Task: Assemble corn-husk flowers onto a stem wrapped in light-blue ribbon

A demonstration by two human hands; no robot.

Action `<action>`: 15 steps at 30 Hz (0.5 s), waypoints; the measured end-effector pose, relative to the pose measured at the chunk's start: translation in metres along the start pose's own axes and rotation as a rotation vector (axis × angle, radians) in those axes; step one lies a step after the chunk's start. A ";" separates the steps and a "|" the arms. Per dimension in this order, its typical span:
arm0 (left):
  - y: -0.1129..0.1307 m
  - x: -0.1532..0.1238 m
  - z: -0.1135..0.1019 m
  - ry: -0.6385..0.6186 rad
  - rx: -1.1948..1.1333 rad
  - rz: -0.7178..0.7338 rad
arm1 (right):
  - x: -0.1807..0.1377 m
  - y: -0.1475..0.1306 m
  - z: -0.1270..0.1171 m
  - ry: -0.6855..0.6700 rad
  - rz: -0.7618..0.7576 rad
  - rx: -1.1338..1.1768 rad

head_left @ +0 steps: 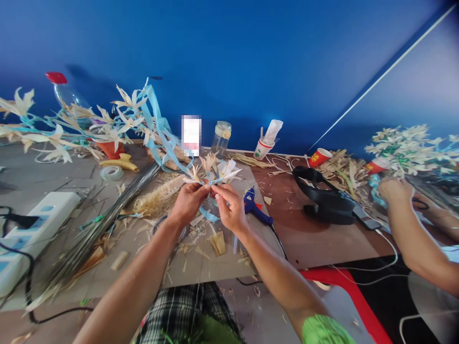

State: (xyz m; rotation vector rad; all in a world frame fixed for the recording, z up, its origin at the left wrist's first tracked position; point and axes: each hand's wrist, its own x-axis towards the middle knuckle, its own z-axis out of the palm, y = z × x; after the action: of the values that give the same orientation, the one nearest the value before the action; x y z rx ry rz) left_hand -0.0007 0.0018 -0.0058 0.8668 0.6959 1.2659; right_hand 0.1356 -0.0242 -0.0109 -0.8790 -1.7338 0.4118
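both hands (210, 203) pinch a husk flower (215, 169) wrapped with blue ribbon (168, 138).

No text, label or number can be read; the red cup's (319, 156) yellow marking is illegible.

Blue wall (251, 57), grey floor (21, 162), daylight
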 end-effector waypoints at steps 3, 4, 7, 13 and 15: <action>0.000 0.000 0.002 -0.002 -0.012 -0.009 | 0.000 0.003 0.000 0.005 0.018 0.022; 0.000 0.000 0.002 -0.006 -0.015 -0.013 | 0.001 0.004 0.000 0.008 0.026 0.027; 0.000 0.000 0.004 0.006 -0.035 -0.037 | 0.002 0.004 -0.002 0.026 0.058 0.032; 0.001 -0.002 0.007 0.004 -0.037 -0.070 | 0.004 0.004 -0.003 0.066 0.138 0.024; 0.002 -0.002 0.008 -0.009 -0.025 -0.072 | 0.003 0.006 -0.001 0.094 0.210 0.089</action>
State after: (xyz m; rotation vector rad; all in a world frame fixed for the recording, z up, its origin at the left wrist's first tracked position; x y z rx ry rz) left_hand 0.0048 -0.0016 -0.0003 0.8196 0.6973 1.2029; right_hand 0.1381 -0.0186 -0.0127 -1.0034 -1.5309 0.5730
